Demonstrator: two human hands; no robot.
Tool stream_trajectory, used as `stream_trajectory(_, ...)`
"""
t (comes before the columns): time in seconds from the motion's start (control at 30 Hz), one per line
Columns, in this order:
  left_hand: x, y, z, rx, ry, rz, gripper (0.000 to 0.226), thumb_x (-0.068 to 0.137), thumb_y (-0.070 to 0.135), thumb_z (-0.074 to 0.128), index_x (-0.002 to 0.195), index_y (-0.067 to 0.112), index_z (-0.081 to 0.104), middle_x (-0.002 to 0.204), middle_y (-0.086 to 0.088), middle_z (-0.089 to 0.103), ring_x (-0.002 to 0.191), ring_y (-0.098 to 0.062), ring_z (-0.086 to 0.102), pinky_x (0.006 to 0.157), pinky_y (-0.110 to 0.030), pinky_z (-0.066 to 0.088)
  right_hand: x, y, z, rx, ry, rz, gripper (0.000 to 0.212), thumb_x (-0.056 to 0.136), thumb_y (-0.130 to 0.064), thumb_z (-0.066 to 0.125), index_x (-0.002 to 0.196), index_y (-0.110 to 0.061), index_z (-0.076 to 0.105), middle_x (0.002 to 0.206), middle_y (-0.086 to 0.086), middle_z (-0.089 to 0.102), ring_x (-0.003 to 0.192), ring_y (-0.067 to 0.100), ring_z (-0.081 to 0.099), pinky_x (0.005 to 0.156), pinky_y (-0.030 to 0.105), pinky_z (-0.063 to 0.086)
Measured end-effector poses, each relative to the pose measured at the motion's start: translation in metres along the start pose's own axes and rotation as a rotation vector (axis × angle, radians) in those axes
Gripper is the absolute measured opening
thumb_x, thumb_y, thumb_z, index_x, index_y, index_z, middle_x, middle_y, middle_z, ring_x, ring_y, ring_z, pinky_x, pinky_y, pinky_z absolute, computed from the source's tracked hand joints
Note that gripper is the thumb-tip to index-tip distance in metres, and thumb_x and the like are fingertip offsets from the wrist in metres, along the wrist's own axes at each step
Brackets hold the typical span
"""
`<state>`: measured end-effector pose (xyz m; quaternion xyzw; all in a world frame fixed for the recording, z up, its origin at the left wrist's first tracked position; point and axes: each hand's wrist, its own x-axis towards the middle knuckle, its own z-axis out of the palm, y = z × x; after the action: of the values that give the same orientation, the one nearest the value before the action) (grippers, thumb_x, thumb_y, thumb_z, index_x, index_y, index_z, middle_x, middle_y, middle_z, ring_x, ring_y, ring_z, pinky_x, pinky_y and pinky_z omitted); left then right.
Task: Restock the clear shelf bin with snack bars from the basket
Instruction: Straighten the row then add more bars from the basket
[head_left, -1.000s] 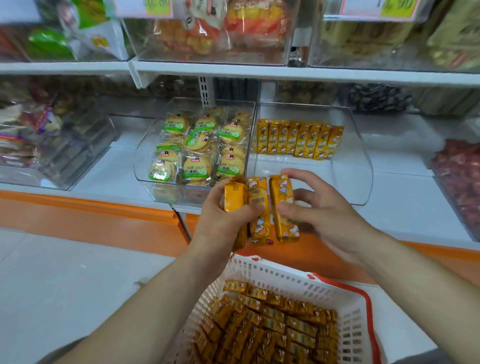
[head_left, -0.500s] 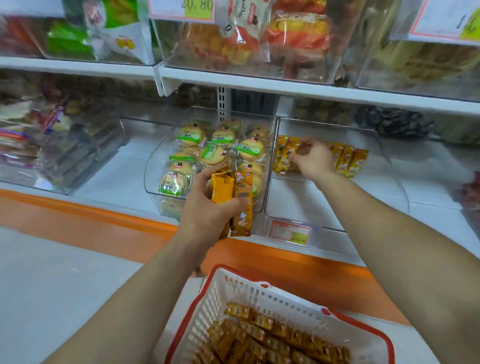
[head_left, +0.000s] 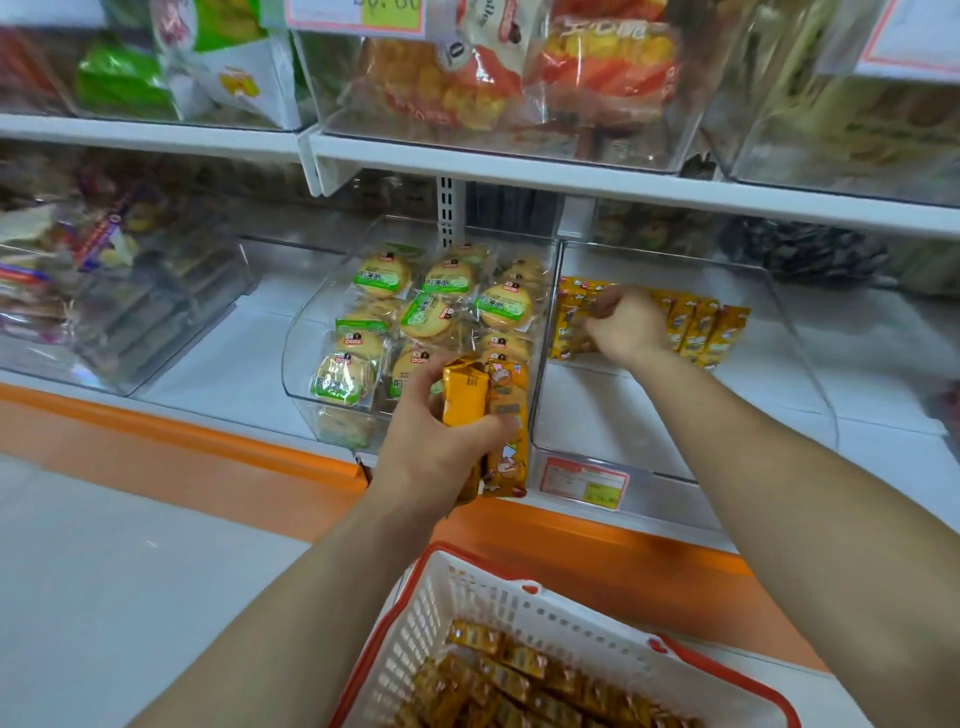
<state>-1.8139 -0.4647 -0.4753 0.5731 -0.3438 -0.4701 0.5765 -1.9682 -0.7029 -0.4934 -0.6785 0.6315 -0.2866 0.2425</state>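
The left hand (head_left: 431, 441) is clamped round two bars (head_left: 488, 410) held upright, with the thumb across their near face. It hangs just in front of the shelf edge, and the biscuit bin (head_left: 301, 358) lies just beyond its fingers. Below it and nearer the person is the basket (head_left: 524, 608) rim, with loose bars (head_left: 519, 686) heaped inside.

To its right and deeper in, the right hand (head_left: 631, 327) is inside the clear bin (head_left: 810, 374). Its fingers are curled down on the left part of the row (head_left: 701, 327) at the back. Right of this hand the row runs on and stops short of the bin's curved right wall. White bin floor shows from this hand's wrist to the front lip. The forearm crosses above that lip, and a price tag (head_left: 582, 480) sits on it, left of the forearm
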Motion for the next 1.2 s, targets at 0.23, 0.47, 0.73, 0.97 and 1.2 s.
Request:
stream_trajectory(0.23, -0.014, 0.006, 0.008, -0.039, -0.028, -0.023, 0.067, 0.070, 0.015, 0.089, 0.128, 0.028, 0.057, 0.101, -0.013, 0.076, 0.091, -0.037, 0.075, 0.081, -0.059, 0.062, -0.154, -0.033, -0.069, 0.548, -0.489, -0.008, 0.018, 0.094, -0.019, 0.066, 0.111, -0.025, 0.065, 0.095, 0.009, 0.074, 0.077, 0.022, 0.074, 0.064, 0.030, 0.060)
stream_trajectory(0.47, -0.036, 0.005, 0.021, -0.097, -0.140, -0.058, 0.065, 0.069, 0.018, 0.085, 0.128, 0.019, 0.058, 0.108, -0.022, 0.073, 0.096, -0.045, 0.073, 0.083, -0.059, 0.061, -0.206, -0.029, -0.076, 0.684, -0.596, 0.077, 0.046, 0.095, -0.018, 0.066, 0.129, -0.046, 0.054, 0.084, 0.002, 0.068, 0.069, 0.016, 0.069, 0.063, 0.029, 0.056)
stream_trajectory(0.73, -0.037, 0.005, 0.015, -0.149, -0.108, -0.121, 0.023, 0.085, 0.005, 0.075, 0.105, 0.013, 0.071, 0.095, -0.015, 0.077, 0.081, -0.030, 0.074, 0.058, -0.035, 0.058, -0.192, -0.011, -0.090, 0.964, -0.525, 0.219, 0.037, 0.088, 0.008, 0.060, 0.113, -0.019, 0.055, 0.090, 0.018, 0.068, 0.078, 0.038, 0.071, 0.077, 0.047, 0.061)
stream_trajectory(0.97, -0.036, 0.010, 0.017, -0.212, -0.091, -0.153, 0.024, 0.089, 0.008, 0.072, 0.112, 0.012, 0.069, 0.103, -0.021, 0.077, 0.085, -0.029, 0.077, 0.057, -0.033, 0.058, -0.190, -0.004, -0.097, 1.004, -0.479, 0.166, 0.028, 0.062, -0.012, 0.081, 0.089, -0.015, 0.071, 0.105, 0.017, 0.073, 0.090, 0.034, 0.074, 0.072, 0.036, 0.060)
stream_trajectory(1.2, -0.034, 0.010, 0.015, -0.146, -0.087, -0.089, 0.022, 0.089, 0.010, 0.073, 0.110, 0.015, 0.068, 0.097, -0.014, 0.079, 0.085, -0.027, 0.078, 0.060, -0.034, 0.060, -0.199, -0.016, -0.085, 0.656, -0.628, 0.012, 0.056, 0.078, -0.007, 0.081, 0.121, -0.036, 0.061, 0.103, 0.008, 0.069, 0.087, 0.029, 0.074, 0.070, 0.034, 0.056)
